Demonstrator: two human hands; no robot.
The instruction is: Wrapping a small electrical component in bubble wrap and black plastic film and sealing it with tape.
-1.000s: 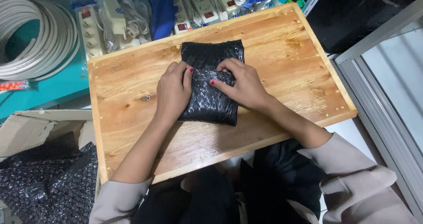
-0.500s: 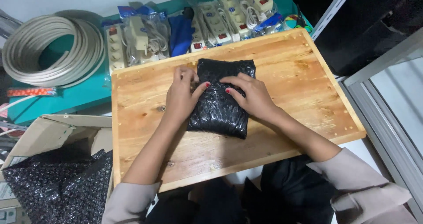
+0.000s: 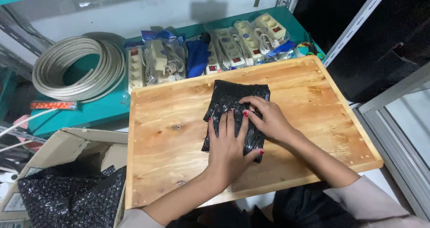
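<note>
Since the earlier frame the left hand has slid down the black bubble-wrap parcel and lies flat on its lower half, fingers spread. Right hand presses the parcel's middle, fingertips beside the left. Neither grips; both press open-palmed. Parcel lies mid-surface, with power strips on the shelf behind.

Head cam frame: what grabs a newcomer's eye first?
The black bubble-wrap parcel at the middle of the wooden board, with the left hand flat on it and the right hand pressing its right side. Next, the coil of pale cable upper left, and power strips lining the teal shelf behind.
</note>
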